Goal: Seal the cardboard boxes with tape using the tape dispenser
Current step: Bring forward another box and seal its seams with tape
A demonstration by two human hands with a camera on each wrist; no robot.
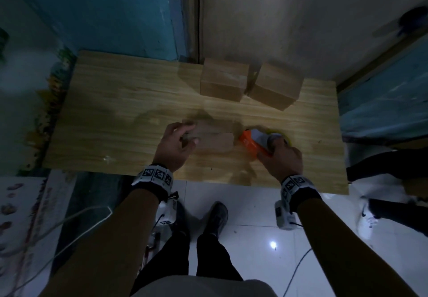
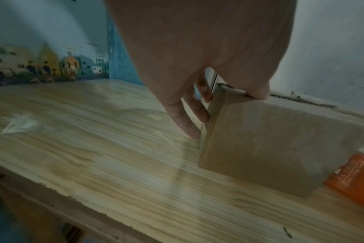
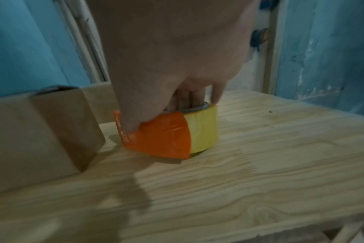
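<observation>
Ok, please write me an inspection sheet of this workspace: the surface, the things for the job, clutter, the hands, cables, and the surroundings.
Surface: wooden table, pale grain, with darker stains.
Job's things: near box at the front, top seam looks untaped; two back boxes by the wall; orange tape dispenser with yellow roll, standing on the table right of the near box.
Clutter: clear plastic scrap on the table's left part.
Grips: left hand holds the near box's left end; right hand grips the dispenser.
Cables: white cables on the floor at left; another at right.
Surroundings: teal wall, pale door, white tiled floor, another person's legs at right.
</observation>
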